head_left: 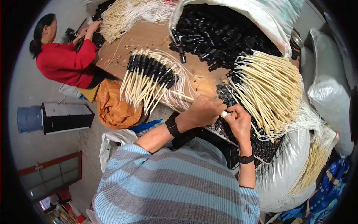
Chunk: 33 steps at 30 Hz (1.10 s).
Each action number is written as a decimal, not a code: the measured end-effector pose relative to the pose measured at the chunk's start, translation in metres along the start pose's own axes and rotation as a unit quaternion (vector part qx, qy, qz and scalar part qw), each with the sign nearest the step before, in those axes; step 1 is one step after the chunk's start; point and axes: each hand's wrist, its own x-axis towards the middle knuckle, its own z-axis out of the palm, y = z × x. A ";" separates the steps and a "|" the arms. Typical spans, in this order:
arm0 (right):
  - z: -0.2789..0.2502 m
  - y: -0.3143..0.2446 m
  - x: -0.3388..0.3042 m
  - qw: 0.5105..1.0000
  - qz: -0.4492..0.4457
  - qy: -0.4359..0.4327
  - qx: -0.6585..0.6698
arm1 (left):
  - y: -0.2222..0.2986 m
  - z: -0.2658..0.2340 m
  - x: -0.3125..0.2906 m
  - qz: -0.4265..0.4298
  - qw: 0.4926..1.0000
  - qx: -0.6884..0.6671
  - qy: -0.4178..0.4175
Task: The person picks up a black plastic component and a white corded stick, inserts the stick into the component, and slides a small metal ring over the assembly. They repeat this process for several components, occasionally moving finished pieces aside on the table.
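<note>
My left hand [201, 111] is closed over the near edge of the table, with a thin cream stick [182, 96] sticking out of its far left side. Close against it, my right hand [239, 121] has thumb and forefinger bent together; what lies between them is too small to make out. A white band [224, 114] shows at the right fingertips. Left of my hands lies a row of cream sticks with black plastic sleeves [149, 69] and white strings. To the right, a large fanned bundle of bare cream sticks [270, 89] rests on small black pieces [264, 147].
Black plastic parts [220, 31] spill from a white sack [285, 46] onto the wooden table [140, 35]. At the far left, a person in red [67, 61] works beside another stick bundle [115, 18]. An orange sack [113, 106] and a water dispenser [67, 116] stand left.
</note>
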 end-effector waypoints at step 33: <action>-0.040 0.020 -0.009 0.946 -0.138 0.173 -0.237 | -0.086 0.023 0.046 -0.305 0.949 -0.067 0.027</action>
